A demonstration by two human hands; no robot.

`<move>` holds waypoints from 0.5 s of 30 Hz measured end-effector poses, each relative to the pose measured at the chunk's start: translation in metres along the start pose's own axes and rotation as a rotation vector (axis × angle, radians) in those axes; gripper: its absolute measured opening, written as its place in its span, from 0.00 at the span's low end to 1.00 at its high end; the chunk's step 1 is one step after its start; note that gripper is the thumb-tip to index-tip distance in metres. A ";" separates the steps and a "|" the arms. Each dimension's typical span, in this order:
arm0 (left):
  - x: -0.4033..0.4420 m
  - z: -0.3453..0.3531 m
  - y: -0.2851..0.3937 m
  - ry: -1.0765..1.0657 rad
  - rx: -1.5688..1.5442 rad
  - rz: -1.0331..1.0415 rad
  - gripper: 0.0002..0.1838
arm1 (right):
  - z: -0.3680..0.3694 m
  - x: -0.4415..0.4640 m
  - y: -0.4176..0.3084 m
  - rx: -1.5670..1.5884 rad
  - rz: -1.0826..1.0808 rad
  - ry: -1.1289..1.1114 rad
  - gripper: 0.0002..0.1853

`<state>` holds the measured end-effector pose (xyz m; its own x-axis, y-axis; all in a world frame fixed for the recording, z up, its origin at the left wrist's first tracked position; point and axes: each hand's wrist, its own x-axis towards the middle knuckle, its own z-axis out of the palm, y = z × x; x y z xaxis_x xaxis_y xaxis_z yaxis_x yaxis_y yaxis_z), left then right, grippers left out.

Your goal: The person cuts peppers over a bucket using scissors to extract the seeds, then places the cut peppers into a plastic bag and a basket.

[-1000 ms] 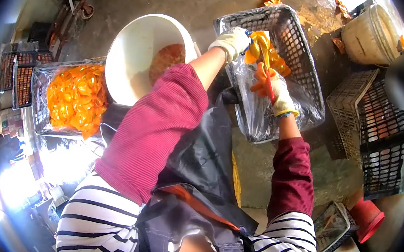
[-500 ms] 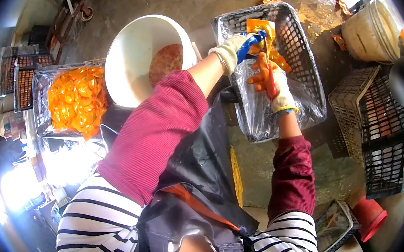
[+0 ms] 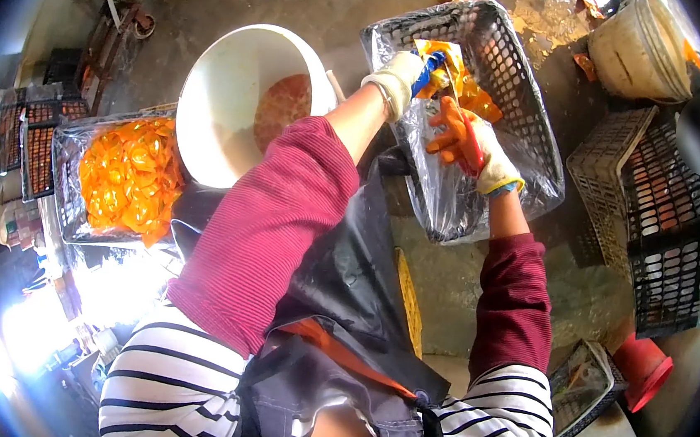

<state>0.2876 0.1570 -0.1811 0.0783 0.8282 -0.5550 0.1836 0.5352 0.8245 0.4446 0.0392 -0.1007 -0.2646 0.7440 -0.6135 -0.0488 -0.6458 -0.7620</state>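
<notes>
My left hand (image 3: pixel 403 73), in a white glove with blue fingers, is closed on a shiny orange packet (image 3: pixel 447 55). The packet is over the black plastic crate (image 3: pixel 543 102), which is lined with clear film. My right hand (image 3: pixel 473 146), in a white glove with orange fingers, grips red-handled scissors (image 3: pixel 476 153). Their narrow blades point up at the packet, close to my left fingers; whether they touch it I cannot make out. A few orange pieces (image 3: pixel 481 103) lie in the crate just beyond the blades.
Left of the crate stands a large white bucket (image 3: pixel 218 107) with reddish contents. Beside it is a lined crate heaped with orange packets (image 3: pixel 129 174). On the right are a dirty bucket (image 3: pixel 631 52), stacked crates (image 3: pixel 666 221) and a red bucket (image 3: pixel 640 373). Orange scraps lie on the floor.
My left hand has shifted slightly left and the packet has turned a little with it. My right hand with the scissors has moved slightly down and right.
</notes>
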 end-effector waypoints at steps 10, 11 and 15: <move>-0.047 0.001 0.058 0.019 0.520 0.067 0.16 | -0.015 0.012 0.012 -0.311 -0.086 0.265 0.22; -0.016 -0.007 0.027 -0.063 0.391 0.441 0.18 | -0.028 0.017 0.019 -0.526 -0.121 0.326 0.20; -0.066 -0.079 0.083 -0.085 0.407 0.517 0.17 | -0.075 0.023 0.024 -1.446 -0.030 0.546 0.14</move>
<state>0.2202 0.1597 -0.0673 0.3293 0.9367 -0.1190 0.4558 -0.0473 0.8888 0.5099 0.0533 -0.1487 0.1076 0.9313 -0.3480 0.9800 -0.1583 -0.1206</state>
